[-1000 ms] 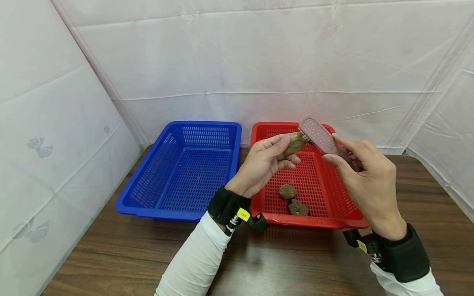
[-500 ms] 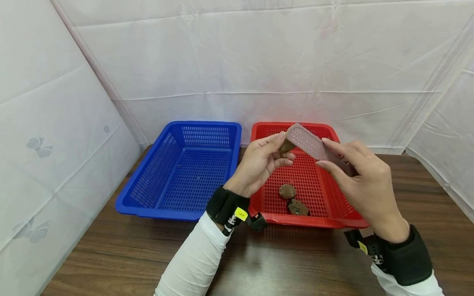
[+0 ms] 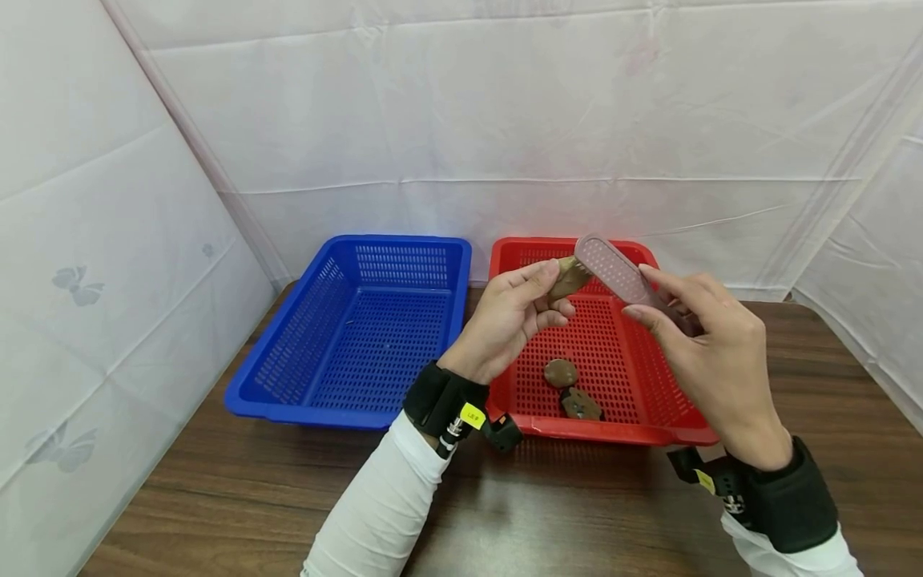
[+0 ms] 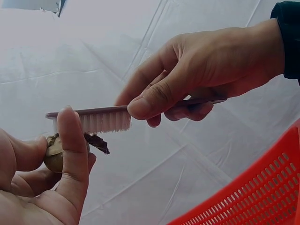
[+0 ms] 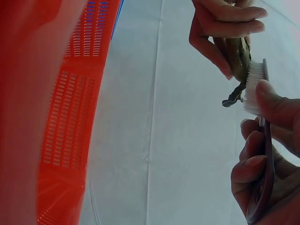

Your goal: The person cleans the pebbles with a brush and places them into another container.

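My left hand (image 3: 503,322) pinches an olive-brown, abalone-like piece (image 3: 568,280) between thumb and fingers above the red basket (image 3: 627,433). A dark ragged flap (image 4: 97,143) sticks out from one side of it. The scrub brush (image 3: 613,271), with a mauve back and pale bristles (image 4: 105,121), is gripped by my right hand (image 3: 717,361) at its handle. Its head lies right against the piece, bristles toward it, as the right wrist view shows. Two more brown pieces, one rounded (image 3: 560,373) and one with a dark edge (image 3: 581,404), lie in the red basket's near part.
To the left stands a blue perforated basket (image 3: 252,410), close beside the red one. Both rest on a dark wooden table (image 3: 562,513). White sheeting (image 3: 447,120) hangs behind and along the sides.
The brush head moved left and down over the piece, hiding much of it, then came partway back up and right. My left hand shifted slightly left; the grips stay the same.
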{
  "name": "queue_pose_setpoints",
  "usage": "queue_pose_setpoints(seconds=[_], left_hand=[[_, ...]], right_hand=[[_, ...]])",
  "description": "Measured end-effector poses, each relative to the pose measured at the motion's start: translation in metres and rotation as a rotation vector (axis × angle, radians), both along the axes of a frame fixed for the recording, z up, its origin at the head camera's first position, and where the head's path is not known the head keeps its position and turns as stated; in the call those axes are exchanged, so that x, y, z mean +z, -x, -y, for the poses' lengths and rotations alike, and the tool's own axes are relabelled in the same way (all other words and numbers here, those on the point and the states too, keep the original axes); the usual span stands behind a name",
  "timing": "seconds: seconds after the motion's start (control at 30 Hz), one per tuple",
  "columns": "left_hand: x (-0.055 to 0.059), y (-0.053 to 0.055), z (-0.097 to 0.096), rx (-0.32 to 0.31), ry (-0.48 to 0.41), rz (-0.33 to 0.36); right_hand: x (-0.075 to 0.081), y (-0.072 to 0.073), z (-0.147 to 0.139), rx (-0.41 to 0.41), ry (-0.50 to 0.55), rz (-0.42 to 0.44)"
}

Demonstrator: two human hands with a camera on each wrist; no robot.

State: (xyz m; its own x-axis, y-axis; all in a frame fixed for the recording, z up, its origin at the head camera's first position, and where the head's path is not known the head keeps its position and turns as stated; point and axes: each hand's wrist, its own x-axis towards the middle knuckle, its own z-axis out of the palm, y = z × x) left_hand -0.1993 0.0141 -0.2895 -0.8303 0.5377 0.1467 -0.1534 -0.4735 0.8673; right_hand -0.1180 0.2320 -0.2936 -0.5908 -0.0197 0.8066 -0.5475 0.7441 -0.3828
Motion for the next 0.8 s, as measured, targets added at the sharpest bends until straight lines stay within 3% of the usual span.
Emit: queue_pose_setpoints(seconds=[0.2,0.8], left_hand=[[-0.0006,0.0004,-0.0013,0.003,-0.002,0.002],[-0.0019,0.0011,-0.0004,0.011,-0.008,-0.014]], right_hand=[[0.0017,-0.0021,-0.0006,-0.017,0.013,0.045],[0.0035,-0.0016,-0.0028,-0.048,0.062,0.036]])
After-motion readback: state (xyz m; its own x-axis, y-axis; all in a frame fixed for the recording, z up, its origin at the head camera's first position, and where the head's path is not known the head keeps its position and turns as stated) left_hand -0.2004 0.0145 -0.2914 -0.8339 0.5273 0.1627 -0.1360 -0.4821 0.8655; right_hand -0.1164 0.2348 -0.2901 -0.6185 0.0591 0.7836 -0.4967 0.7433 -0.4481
